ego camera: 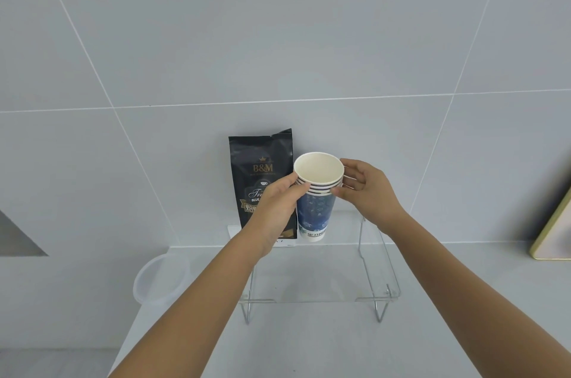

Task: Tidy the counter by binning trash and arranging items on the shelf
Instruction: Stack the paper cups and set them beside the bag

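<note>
A stack of blue patterned paper cups (315, 211) stands upright at the back of a clear acrylic shelf (340, 285) with wire legs. My left hand (278, 204) grips the stack's left side just under the white rims. From the right, my right hand (367, 189) pinches the same rims with thumb and fingers. A black coffee bag (259, 167) stands upright against the wall directly left of the cups, partly hidden behind my left hand.
A translucent plastic bin (160, 279) sits at the counter's left edge, left of the shelf. A gold-edged board (553, 229) leans on the wall at far right. A white wall socket (234, 232) shows behind the bag. Grey tiled wall behind.
</note>
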